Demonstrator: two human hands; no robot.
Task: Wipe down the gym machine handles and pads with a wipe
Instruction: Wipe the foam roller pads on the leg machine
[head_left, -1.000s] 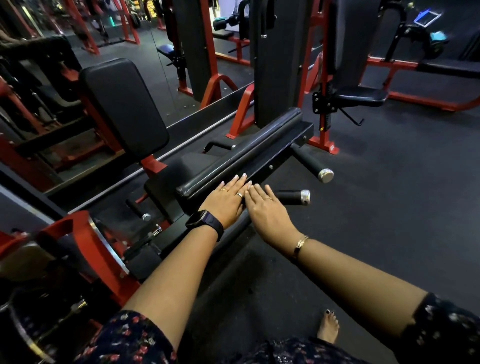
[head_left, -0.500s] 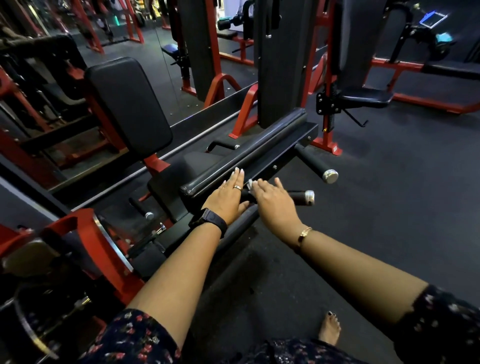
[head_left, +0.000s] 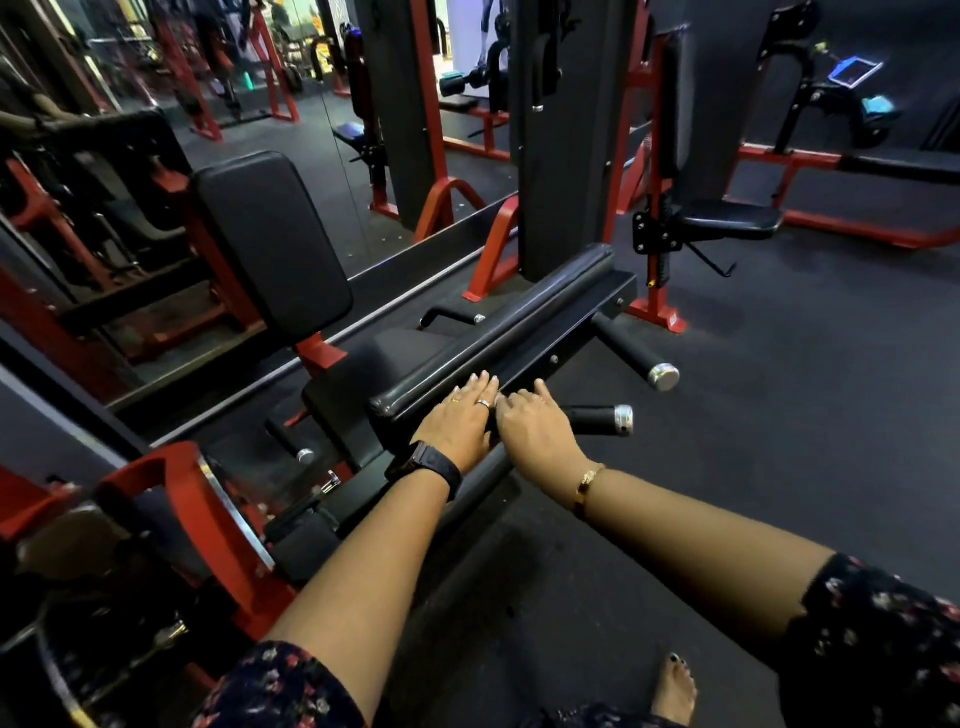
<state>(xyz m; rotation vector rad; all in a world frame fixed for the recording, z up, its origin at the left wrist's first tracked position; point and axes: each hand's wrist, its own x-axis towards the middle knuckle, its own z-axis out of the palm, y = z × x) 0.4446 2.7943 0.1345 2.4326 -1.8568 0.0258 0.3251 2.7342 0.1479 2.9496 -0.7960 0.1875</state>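
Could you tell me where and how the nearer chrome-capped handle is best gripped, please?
Grip the nearer handle round its black part, just inside the chrome cap, coming down from above with the right hand that lies beside it. The handle juts out level and looks free all round.

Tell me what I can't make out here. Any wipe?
Head view:
- Wipe: none shows; the left hand and right hand, at the long pad, would cover one.
- Right hand's fingertips: tucked under the hand; whether they hold anything is unclear.
- Short handle: its inner end sits behind the right hand.
- Blue screen, far right: too small to read.
- Red machine, lower left: cut by the edge, dark.
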